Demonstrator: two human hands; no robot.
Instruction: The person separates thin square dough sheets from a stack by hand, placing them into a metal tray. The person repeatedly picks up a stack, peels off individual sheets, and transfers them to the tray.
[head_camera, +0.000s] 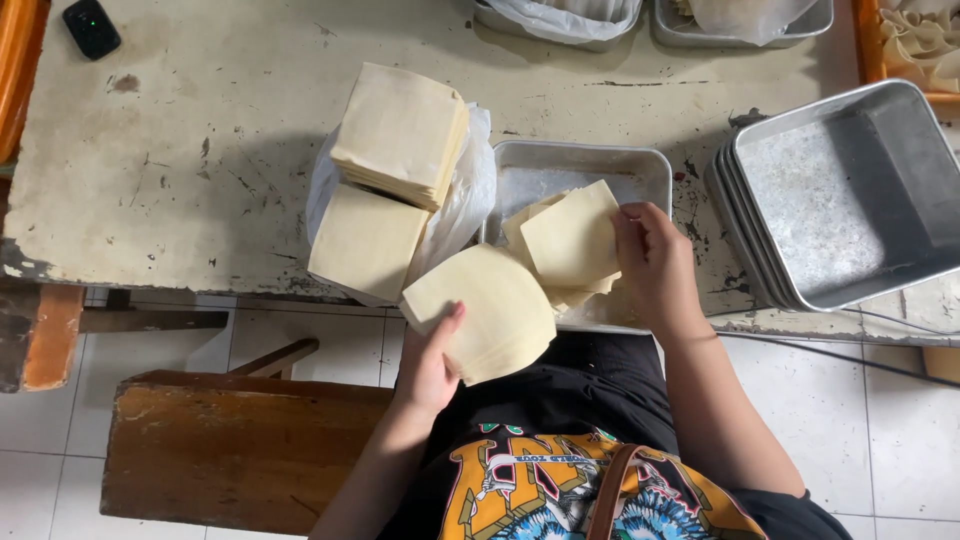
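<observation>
My left hand (428, 365) holds a thick stack of pale square dough wrappers (485, 308) over the table's near edge, thumb on top. My right hand (655, 262) pinches one single wrapper (572, 236) by its right edge over a shallow metal tray (560, 165). Several loose wrappers lie fanned in that tray under the held one. Two more wrapper stacks (400, 135) rest on a white plastic bag (468, 195) just left of the tray.
A nest of empty metal trays (840, 195) stands at the right. Bag-lined containers (560, 18) sit along the far edge, folded wrappers in an orange tray (925, 40) at the far right. A black device (91, 28) lies far left. A wooden bench (230, 450) is below.
</observation>
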